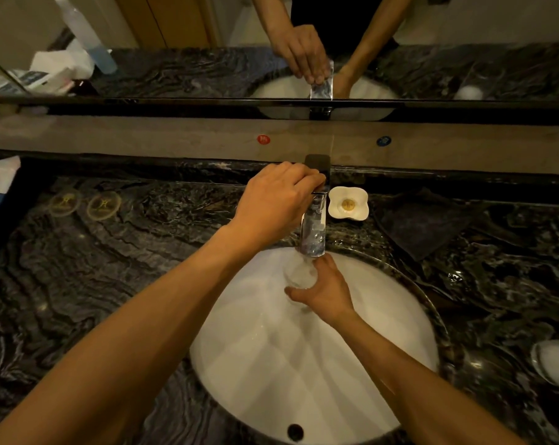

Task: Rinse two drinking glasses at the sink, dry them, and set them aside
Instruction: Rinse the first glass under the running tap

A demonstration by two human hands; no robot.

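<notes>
Over white basin (384,332) in dark marble counter (111,268), right hand (327,290) grips glass (299,274), left hand (276,200) clasps tap lever (318,168)

Left hand (276,200) reaches forward, fingers curled downward; right hand (327,289) lower, fingers wrapped, both forearms extended

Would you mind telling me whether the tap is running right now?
On: water pours from the faucet spout onto the glass held by the right hand; the left hand rests on its handle.

Dark marble tabletop (143,252) around a white sink (303,364); two round coasters (85,203) upper left, flower-shaped dish (348,203) and dark cloth (425,223) upper right.
</notes>
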